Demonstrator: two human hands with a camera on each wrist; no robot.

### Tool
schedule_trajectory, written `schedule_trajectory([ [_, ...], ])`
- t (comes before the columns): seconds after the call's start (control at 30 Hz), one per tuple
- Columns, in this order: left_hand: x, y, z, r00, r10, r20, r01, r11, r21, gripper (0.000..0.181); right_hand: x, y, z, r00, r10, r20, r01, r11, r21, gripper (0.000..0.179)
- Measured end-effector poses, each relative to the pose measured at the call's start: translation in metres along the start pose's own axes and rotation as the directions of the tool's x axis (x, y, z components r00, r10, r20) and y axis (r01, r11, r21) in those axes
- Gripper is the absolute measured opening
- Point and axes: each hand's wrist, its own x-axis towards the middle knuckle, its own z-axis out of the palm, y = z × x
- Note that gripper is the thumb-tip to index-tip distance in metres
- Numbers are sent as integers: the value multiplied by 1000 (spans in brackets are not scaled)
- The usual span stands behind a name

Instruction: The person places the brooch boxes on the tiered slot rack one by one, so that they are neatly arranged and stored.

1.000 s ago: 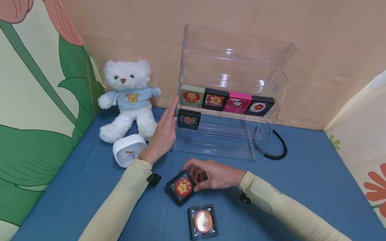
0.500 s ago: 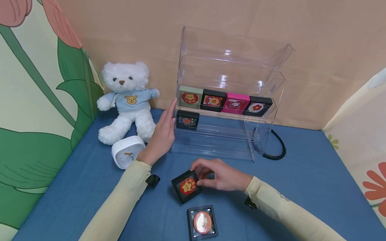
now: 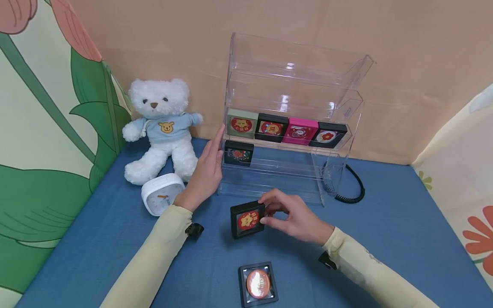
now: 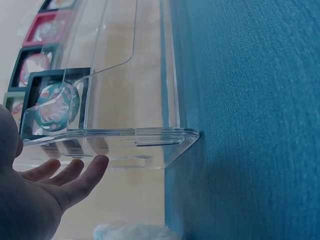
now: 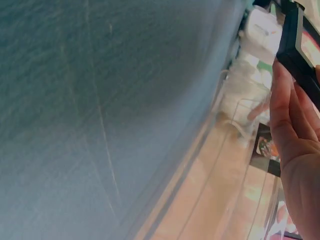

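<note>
My right hand (image 3: pixel 298 217) pinches the right edge of a black framed box (image 3: pixel 247 220) with a red badge showing a yellow star. The box is held nearly upright over the blue cloth, in front of a clear acrylic display rack (image 3: pixel 286 171). In the right wrist view, the black box (image 5: pixel 295 50) is at the fingertips. My left hand (image 3: pixel 204 173), its fingers extended, rests along the rack's left side. Several framed boxes line one shelf, including a green one (image 3: pixel 242 124) and a pink one (image 3: pixel 301 131). A black box (image 3: pixel 239 153) stands at the left of the shelf below.
Another black framed box (image 3: pixel 258 284) with an orange badge lies near the front of the blue cloth (image 3: pixel 385 239). A white alarm clock (image 3: pixel 161 194) and a white teddy bear (image 3: pixel 159 132) are left of the rack. A black coiled band (image 3: pixel 360 188) lies at its right.
My right hand has lifted the star-badge box toward the rack and to the right, turning it more upright. My left hand has stayed against the rack.
</note>
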Motion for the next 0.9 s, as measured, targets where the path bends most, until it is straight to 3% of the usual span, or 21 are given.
schedule_trajectory([
  [0.23, 0, 0, 0, 1000, 0, 0, 0, 1000, 7, 62, -4, -4, -10, 991, -15, -136, 1, 994, -107, 41],
  [0.57, 0, -1, 1, 1000, 17, -12, -16, 1000, 26, 63, 2, -7, -34, 947, -77, -312, -14, 960, -279, 45],
  [0.9, 0, 0, 1, 1000, 13, -5, -13, 1000, 12, 64, 12, -1, -52, 907, -70, -415, -78, 942, -328, 45],
])
